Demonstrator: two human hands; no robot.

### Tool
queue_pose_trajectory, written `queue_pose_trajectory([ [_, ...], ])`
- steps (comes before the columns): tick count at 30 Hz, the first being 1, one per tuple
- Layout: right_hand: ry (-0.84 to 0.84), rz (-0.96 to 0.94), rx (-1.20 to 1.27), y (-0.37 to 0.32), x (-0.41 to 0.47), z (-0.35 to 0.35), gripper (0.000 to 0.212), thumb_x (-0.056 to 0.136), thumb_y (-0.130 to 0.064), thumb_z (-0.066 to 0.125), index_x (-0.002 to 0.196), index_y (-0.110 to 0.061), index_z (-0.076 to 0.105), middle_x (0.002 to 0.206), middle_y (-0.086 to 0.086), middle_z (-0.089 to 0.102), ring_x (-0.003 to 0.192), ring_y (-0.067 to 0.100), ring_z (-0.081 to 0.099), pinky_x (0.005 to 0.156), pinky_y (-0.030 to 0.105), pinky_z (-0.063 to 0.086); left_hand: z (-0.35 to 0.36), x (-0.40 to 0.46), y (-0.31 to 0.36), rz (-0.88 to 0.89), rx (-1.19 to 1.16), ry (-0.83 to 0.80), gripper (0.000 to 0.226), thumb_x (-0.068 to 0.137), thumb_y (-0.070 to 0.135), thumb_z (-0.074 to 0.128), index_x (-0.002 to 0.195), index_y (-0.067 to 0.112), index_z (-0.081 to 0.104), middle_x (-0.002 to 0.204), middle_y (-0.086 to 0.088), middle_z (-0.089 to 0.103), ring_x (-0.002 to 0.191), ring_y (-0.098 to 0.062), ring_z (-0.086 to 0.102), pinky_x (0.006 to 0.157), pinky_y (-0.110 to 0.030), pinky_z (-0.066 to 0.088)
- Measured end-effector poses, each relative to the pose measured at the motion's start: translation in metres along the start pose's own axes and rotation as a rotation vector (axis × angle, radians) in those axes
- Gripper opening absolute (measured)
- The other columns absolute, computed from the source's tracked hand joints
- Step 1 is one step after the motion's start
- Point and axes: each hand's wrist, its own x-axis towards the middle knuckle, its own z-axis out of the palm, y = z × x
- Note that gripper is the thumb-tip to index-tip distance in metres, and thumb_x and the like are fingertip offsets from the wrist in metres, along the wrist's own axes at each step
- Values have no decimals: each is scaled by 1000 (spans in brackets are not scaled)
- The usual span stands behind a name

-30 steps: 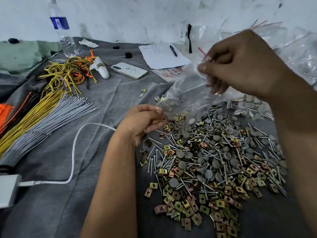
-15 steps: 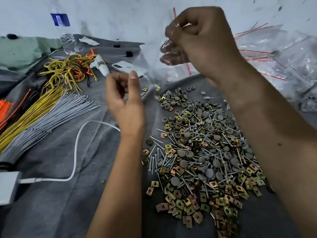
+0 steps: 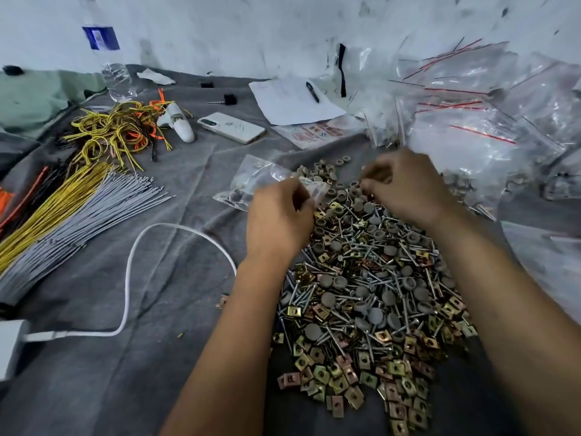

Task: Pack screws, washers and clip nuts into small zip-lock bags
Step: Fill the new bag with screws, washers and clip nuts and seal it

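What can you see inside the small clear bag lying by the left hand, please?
Through the clear bag a few grey round pieces and thin screws show, near its lower-left edge. The left hand covers its right end, so anything there is hidden.

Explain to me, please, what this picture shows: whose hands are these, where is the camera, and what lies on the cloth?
No machine here: a person works with two bare hands. The camera sits on the person's head, looking forward and down. On the grey cloth lies a pile of screws, grey washers and brass clip nuts. The left hand pinches a small clear zip-lock bag at the pile's far edge. The right hand has curled fingers over the washers; what its grip holds is blurred. Left lie wire bundles, a phone and a water bottle; right, more bags.
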Motion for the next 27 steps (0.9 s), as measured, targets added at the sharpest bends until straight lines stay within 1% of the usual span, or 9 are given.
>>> queue_pose_trajectory([
  [2,-83,-23,-234,14,-5,9,22,91,-21,76,112,-21,74,103,-1,71,85,12,66,78,27,51,1,-3,5,33,26,26,26,87,40,80,88,16,70,84,2,68,81,-17,63,67,-32,51],
  [4,-107,-19,-321,20,-7,16,28,89,-20,78,117,-22,74,111,4,73,97,22,66,90,37,54,5,-6,12,117,128,63,34,81,45,83,95,18,69,97,1,66,97,-19,56,76,-34,50],
  [9,-2,-17,-295,24,-7,18,13,85,-10,81,95,-18,78,96,6,75,84,21,64,80,32,52,13,-14,22,116,308,32,27,86,27,78,105,16,64,112,-5,60,111,-24,50,80,-38,53],
  [11,22,-43,-270,24,-9,20,10,85,-11,81,91,-18,79,93,6,75,81,20,63,78,31,50,11,-14,21,58,296,19,15,88,10,68,102,11,65,105,-7,61,102,-25,55,74,-38,56],
  [13,48,-64,-236,24,-11,20,9,85,-11,81,92,-16,79,92,6,76,79,19,64,78,31,50,9,-12,20,11,284,7,10,89,0,61,93,8,64,92,-6,61,81,-21,58,63,-34,56],
  [16,64,-87,-190,25,-14,20,10,85,-11,81,94,-13,79,93,6,76,80,20,66,78,30,50,7,-12,20,-52,231,12,18,88,-9,55,81,8,59,73,0,55,58,-9,49,46,-17,35],
  [19,84,-95,-159,26,-16,20,12,85,-13,82,96,-12,78,93,5,76,79,18,65,78,28,48,6,-11,17,-76,127,40,15,88,-6,55,80,3,64,73,-6,63,63,-19,60,53,-31,51],
  [23,79,-141,-133,21,-19,18,14,84,-16,83,97,-12,79,92,3,76,78,15,65,75,26,47,2,-7,14,-103,-36,125,14,86,0,65,76,8,68,67,0,64,60,-11,60,52,-19,45],
  [27,-120,-229,-119,9,-22,12,10,85,-22,81,95,-22,78,92,-7,71,83,7,65,76,26,52,1,1,9,-175,-172,127,10,88,8,71,79,13,73,69,3,69,62,-11,64,56,-26,53],
])
